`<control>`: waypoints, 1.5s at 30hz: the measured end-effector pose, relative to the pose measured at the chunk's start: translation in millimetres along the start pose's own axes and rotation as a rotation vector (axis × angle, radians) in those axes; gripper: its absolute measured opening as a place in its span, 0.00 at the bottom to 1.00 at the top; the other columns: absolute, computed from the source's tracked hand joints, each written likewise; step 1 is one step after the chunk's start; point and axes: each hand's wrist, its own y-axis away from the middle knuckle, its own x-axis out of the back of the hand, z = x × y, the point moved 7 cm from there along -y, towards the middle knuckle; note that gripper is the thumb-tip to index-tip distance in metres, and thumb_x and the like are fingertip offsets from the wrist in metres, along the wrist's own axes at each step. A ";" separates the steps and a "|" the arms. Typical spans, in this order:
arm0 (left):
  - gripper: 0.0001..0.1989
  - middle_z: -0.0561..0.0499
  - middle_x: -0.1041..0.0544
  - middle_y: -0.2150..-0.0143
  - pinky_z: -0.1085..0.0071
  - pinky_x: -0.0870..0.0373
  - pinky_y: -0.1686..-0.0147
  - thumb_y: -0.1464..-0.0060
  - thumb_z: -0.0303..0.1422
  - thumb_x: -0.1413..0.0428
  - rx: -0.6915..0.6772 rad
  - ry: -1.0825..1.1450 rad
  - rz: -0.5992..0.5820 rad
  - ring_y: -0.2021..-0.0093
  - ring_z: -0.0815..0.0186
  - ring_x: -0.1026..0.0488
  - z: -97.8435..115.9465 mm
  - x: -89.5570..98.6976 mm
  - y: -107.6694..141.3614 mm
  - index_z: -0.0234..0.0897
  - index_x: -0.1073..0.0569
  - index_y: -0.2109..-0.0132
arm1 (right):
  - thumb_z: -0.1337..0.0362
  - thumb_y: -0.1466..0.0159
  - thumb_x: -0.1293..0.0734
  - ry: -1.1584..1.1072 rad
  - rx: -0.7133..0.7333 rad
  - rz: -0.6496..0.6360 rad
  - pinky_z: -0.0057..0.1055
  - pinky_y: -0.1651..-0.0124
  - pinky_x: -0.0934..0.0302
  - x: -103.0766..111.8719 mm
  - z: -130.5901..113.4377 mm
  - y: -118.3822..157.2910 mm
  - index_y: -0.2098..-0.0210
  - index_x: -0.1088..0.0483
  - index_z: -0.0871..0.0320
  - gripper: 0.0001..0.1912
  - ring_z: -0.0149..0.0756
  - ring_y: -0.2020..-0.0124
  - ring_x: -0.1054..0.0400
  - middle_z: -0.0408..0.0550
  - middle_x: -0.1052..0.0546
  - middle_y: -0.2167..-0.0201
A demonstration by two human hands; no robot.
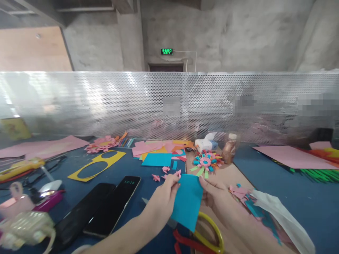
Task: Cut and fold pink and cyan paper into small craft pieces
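A blue sheet of paper (187,201) is held up between my two hands, over the near edge of the table. My left hand (169,192) pinches its left edge near the top, with a bit of pink paper showing by the fingertips. On the right edge, my right hand (215,195) closes thumb and fingers on the same sheet. Beneath the paper lie scissors with a yellow handle (218,233) and a red strip (189,240). Several small folded pink paper pieces (156,177) rest just beyond my left hand.
Two phones (116,204) lie at the left, near a yellow sheet with cut holes (79,174). Beyond my hands are a paper flower (205,161), a tissue pack (206,144) and a bottle (229,150). Paper scraps (258,211) lie at right. A perforated metal screen (127,106) bounds the back.
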 end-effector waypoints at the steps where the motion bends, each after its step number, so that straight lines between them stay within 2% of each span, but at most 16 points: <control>1: 0.10 0.53 0.32 0.75 0.74 0.41 0.74 0.44 0.34 0.62 -0.007 0.012 -0.002 0.76 0.67 0.35 -0.5 -0.4 0.1 0.37 0.38 0.63 | 0.55 0.48 0.33 -0.019 0.011 0.011 0.27 0.76 0.41 0.4 -0.9 -0.2 0.78 0.33 0.62 0.15 0.30 0.81 0.36 0.44 0.31 0.83; 4: 0.09 0.53 0.32 0.74 0.74 0.41 0.73 0.43 0.34 0.61 -0.023 0.069 -0.002 0.76 0.68 0.36 -0.7 -0.4 -0.1 0.38 0.38 0.63 | 0.53 0.49 0.33 -0.050 0.040 0.047 0.24 0.79 0.44 3.5 -1.7 -1.1 0.81 0.36 0.62 0.17 0.27 0.84 0.39 0.41 0.35 0.87; 6: 0.09 0.54 0.33 0.75 0.74 0.42 0.73 0.44 0.35 0.60 -0.012 0.117 -0.004 0.76 0.69 0.36 -1.0 -0.1 -0.5 0.37 0.38 0.63 | 0.53 0.48 0.34 -0.007 0.036 0.034 0.24 0.78 0.43 3.5 0.8 -1.3 0.81 0.36 0.62 0.17 0.27 0.83 0.39 0.40 0.36 0.87; 9: 0.10 0.53 0.31 0.75 0.74 0.41 0.72 0.44 0.36 0.60 0.012 0.203 -0.012 0.74 0.68 0.36 -1.6 0.0 -1.6 0.37 0.38 0.65 | 0.51 0.46 0.36 0.113 0.060 -0.047 0.27 0.70 0.39 0.5 4.0 -0.9 0.78 0.34 0.62 0.18 0.29 0.76 0.36 0.43 0.31 0.81; 13: 0.11 0.51 0.29 0.72 0.73 0.40 0.70 0.44 0.37 0.59 0.033 0.275 -0.015 0.71 0.67 0.34 -3.6 -0.4 -2.9 0.36 0.38 0.67 | 0.52 0.45 0.38 0.258 0.057 -0.137 0.31 0.62 0.39 2.7 10.6 -3.8 0.69 0.31 0.60 0.17 0.31 0.70 0.34 0.44 0.28 0.73; 18: 0.10 0.53 0.30 0.75 0.74 0.40 0.71 0.45 0.38 0.57 0.054 0.314 -0.023 0.73 0.68 0.34 -6.2 -1.6 -3.7 0.36 0.38 0.68 | 0.51 0.46 0.37 0.325 0.002 -0.114 0.32 0.65 0.39 11.0 20.8 -10.3 0.68 0.30 0.60 0.18 0.34 0.72 0.33 0.45 0.27 0.73; 23: 0.10 0.53 0.30 0.75 0.75 0.40 0.74 0.46 0.38 0.56 0.069 0.281 0.023 0.74 0.68 0.33 -9.4 3.5 -5.4 0.36 0.38 0.69 | 0.50 0.47 0.37 0.320 -0.035 -0.140 0.31 0.67 0.39 -0.1 24.1 -3.9 0.64 0.30 0.60 0.20 0.35 0.72 0.33 0.46 0.26 0.73; 26: 0.10 0.53 0.30 0.76 0.75 0.40 0.75 0.46 0.38 0.55 0.058 0.286 0.036 0.75 0.68 0.33 -9.8 5.8 -6.7 0.36 0.37 0.68 | 0.51 0.46 0.37 0.378 0.035 -0.150 0.31 0.63 0.39 -4.6 17.9 -0.6 0.62 0.29 0.59 0.20 0.36 0.68 0.32 0.46 0.26 0.70; 30: 0.10 0.53 0.30 0.76 0.74 0.38 0.73 0.47 0.37 0.55 0.038 0.289 0.067 0.73 0.67 0.32 -9.3 8.6 -7.4 0.35 0.36 0.68 | 0.51 0.48 0.35 0.364 0.045 -0.204 0.31 0.61 0.40 -8.3 16.8 -0.5 0.60 0.30 0.58 0.21 0.37 0.67 0.32 0.46 0.25 0.69; 33: 0.10 0.52 0.29 0.74 0.73 0.38 0.71 0.47 0.38 0.55 0.047 0.315 0.075 0.72 0.67 0.32 -11.4 7.8 -8.2 0.35 0.36 0.68 | 0.52 0.48 0.35 0.311 0.013 -0.208 0.32 0.63 0.39 -9.0 19.8 -1.1 0.60 0.30 0.59 0.22 0.35 0.70 0.32 0.47 0.26 0.70; 35: 0.10 0.52 0.30 0.74 0.73 0.38 0.72 0.48 0.39 0.54 0.086 0.360 0.069 0.73 0.68 0.32 -15.0 6.2 -9.1 0.35 0.37 0.68 | 0.51 0.49 0.34 0.238 -0.034 -0.222 0.33 0.66 0.37 -11.6 24.4 0.1 0.62 0.31 0.61 0.22 0.34 0.73 0.32 0.47 0.26 0.73; 38: 0.11 0.55 0.31 0.76 0.74 0.38 0.74 0.51 0.40 0.50 0.167 0.550 0.030 0.75 0.69 0.34 -19.3 2.2 -10.6 0.35 0.38 0.70 | 0.49 0.50 0.35 0.215 -0.073 -0.231 0.32 0.69 0.36 -18.1 29.3 4.8 0.70 0.31 0.64 0.22 0.32 0.77 0.33 0.47 0.28 0.79; 41: 0.13 0.55 0.30 0.76 0.74 0.36 0.73 0.58 0.39 0.44 0.305 0.787 -0.053 0.75 0.69 0.32 -22.8 -6.4 -10.3 0.35 0.35 0.69 | 0.47 0.52 0.34 0.319 -0.062 -0.213 0.27 0.74 0.38 -25.2 28.7 10.9 0.78 0.32 0.62 0.21 0.29 0.80 0.36 0.45 0.30 0.81; 43: 0.15 0.52 0.27 0.75 0.71 0.34 0.72 0.62 0.39 0.41 0.428 0.851 -0.130 0.74 0.67 0.30 -26.3 -14.4 -7.6 0.33 0.31 0.68 | 0.48 0.52 0.35 0.391 -0.063 -0.207 0.25 0.75 0.38 -29.0 28.6 14.3 0.79 0.31 0.61 0.20 0.29 0.80 0.36 0.45 0.30 0.81; 45: 0.16 0.48 0.25 0.73 0.69 0.33 0.71 0.64 0.39 0.39 0.494 0.856 -0.195 0.73 0.64 0.29 -28.3 -20.2 -4.7 0.30 0.28 0.68 | 0.48 0.52 0.35 0.436 -0.076 -0.193 0.26 0.75 0.38 -30.1 30.2 16.1 0.78 0.31 0.61 0.20 0.31 0.78 0.34 0.46 0.28 0.79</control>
